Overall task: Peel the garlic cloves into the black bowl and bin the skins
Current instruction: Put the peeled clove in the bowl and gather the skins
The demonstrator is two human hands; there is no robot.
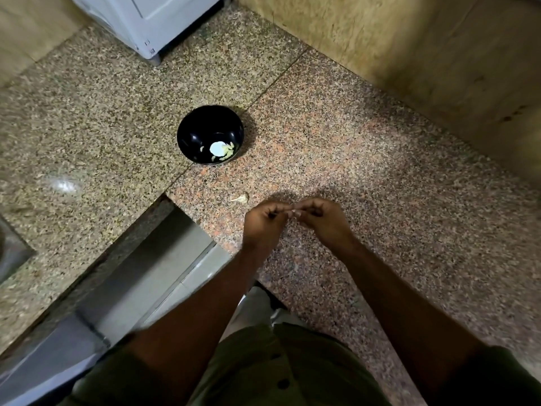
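We pinch a garlic clove [293,211] between left hand [263,221] and right hand [320,219]; its axis is hidden.

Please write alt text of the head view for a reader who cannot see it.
Two hands, left hand and right hand, meet fingertip to fingertip above a speckled counter, pinching something small between them. A black bowl with pale garlic pieces stands beyond them, and one garlic piece lies on the counter between bowl and hands.

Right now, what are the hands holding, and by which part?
Both the left hand and right hand pinch something small and pale between their fingertips, probably a garlic clove; which part can't be told.
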